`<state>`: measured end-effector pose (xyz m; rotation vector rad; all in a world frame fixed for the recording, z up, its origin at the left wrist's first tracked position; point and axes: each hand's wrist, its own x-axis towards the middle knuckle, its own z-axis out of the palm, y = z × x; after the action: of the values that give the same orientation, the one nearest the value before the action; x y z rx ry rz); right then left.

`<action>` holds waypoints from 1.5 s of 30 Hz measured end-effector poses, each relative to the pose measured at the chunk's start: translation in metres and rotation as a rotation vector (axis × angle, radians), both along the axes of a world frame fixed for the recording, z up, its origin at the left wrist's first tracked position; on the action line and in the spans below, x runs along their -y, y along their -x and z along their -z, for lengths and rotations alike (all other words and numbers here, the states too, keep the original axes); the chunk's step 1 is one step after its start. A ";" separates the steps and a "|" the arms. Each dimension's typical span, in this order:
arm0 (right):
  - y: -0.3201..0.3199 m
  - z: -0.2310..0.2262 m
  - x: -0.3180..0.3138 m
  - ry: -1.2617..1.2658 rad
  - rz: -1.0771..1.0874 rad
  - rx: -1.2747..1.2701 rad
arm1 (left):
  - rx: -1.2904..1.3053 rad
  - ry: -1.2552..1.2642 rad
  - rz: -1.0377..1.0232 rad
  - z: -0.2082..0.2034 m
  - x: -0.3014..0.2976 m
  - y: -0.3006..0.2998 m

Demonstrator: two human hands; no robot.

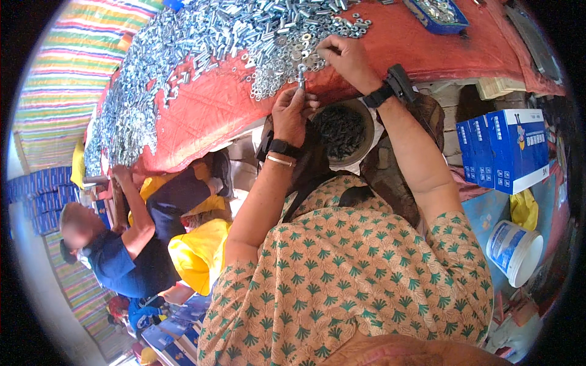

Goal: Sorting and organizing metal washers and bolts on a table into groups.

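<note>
Your left hand [292, 113] pinches a small silver bolt [301, 76] upright, fingers closed on its lower end, just above a round bowl of dark screws [339, 129] in your lap. Your right hand [343, 56] sits at the edge of the washer pile [287, 58], fingertips pinched together on a washer, too small to see clearly. Bolts & washers cover the red-cloth surface [207, 113]. Blue boxes [503, 149] and a white bucket [516, 250] on your right; another person [122, 250] crouches at left.
</note>
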<state>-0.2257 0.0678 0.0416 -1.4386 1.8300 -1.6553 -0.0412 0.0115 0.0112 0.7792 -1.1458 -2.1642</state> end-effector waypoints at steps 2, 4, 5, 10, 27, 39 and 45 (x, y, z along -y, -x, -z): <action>0.017 -0.005 -0.005 0.023 0.224 -0.079 | -0.032 -0.012 0.009 0.003 0.003 -0.005; 0.041 -0.002 -0.010 0.035 0.335 -0.139 | -0.036 -0.035 0.032 0.002 0.003 -0.006; 0.053 0.003 -0.010 0.017 0.411 -0.215 | -0.021 -0.039 0.043 0.002 0.002 -0.006; 0.073 0.017 -0.008 -0.046 0.516 -0.399 | -0.016 -0.074 0.072 0.003 0.001 -0.007; 0.059 0.044 0.029 -0.101 0.492 -0.672 | -0.011 -0.122 0.102 0.004 0.003 -0.014; 0.014 0.009 0.006 -0.077 -0.117 0.129 | -0.042 -0.122 0.094 -0.007 0.005 -0.003; -0.006 0.005 0.005 0.026 -0.282 0.091 | -0.021 -0.106 0.090 -0.008 0.005 -0.005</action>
<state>-0.2198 0.0625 0.0366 -1.5248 1.4840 -1.5791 -0.0364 0.0068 0.0189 0.7614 -1.0824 -2.3178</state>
